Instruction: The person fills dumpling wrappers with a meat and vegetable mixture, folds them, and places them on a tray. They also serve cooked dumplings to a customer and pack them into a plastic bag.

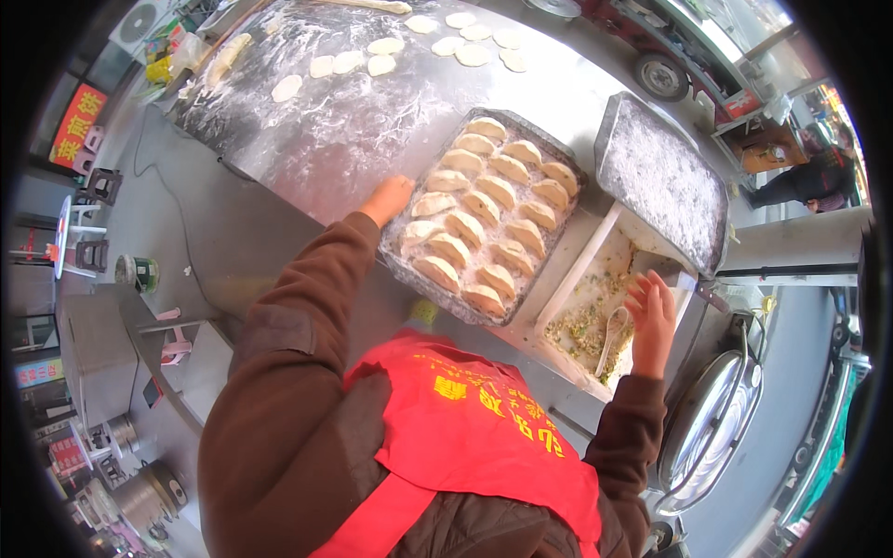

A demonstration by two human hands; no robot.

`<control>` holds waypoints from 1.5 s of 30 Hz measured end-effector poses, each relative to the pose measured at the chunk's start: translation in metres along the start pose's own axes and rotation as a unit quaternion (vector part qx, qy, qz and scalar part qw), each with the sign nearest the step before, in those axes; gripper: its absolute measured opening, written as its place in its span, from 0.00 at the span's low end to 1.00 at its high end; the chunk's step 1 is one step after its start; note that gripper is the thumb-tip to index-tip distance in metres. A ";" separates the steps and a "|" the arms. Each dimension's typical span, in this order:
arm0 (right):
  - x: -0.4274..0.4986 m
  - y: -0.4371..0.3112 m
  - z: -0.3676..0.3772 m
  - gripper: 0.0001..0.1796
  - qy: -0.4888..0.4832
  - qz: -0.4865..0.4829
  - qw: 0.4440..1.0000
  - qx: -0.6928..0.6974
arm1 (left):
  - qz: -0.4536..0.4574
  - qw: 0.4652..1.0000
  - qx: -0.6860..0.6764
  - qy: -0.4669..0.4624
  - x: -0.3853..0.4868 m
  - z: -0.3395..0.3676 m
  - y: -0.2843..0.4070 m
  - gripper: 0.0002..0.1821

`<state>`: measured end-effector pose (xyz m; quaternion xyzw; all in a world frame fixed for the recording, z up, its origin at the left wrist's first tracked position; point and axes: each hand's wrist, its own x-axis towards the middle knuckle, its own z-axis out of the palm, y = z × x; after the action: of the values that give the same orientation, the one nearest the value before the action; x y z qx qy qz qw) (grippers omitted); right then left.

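My left hand [391, 199] is closed at the left rim of a speckled grey tray [566, 244], its fingertips partly hidden there. Rows of half-moon filled dumplings [481, 207] lie on the tray's floured surface. My right hand [651, 314] hangs over a box of chopped filling [578, 339], fingers raised and slightly apart, holding nothing. Just left of that hand, a pale spoon [612, 338] leans in the filling. A second speckled tray [663, 181], dusted with flour, lies across the far end of the box.
Flat dough rounds [473, 55] and a dough roll [229, 60] lie on the floured metal worktable [335, 139]. A knife [710, 296] lies right of the box. Beyond it sits a large round metal lid [711, 418]. A person [816, 174] stands at the far right.
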<state>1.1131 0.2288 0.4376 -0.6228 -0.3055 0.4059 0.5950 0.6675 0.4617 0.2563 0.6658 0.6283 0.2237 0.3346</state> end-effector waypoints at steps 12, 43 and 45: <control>0.202 0.044 0.017 0.25 0.196 0.188 0.946 0.175 | 0.003 0.998 0.065 0.014 -0.013 -0.046 0.007 0.11; -0.019 0.047 0.138 0.17 -0.120 0.115 0.967 -0.192 | -0.031 0.975 -0.219 0.025 -0.111 -0.066 -0.049 0.23; -0.046 0.056 0.136 0.20 -0.185 0.117 0.949 -0.226 | 0.006 0.962 -0.254 0.095 -0.167 -0.063 -0.036 0.21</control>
<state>0.9670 0.2500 0.3939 -0.6863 -0.4187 0.5012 0.3202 0.5790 0.3073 0.2928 0.5385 0.5755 0.4403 0.4301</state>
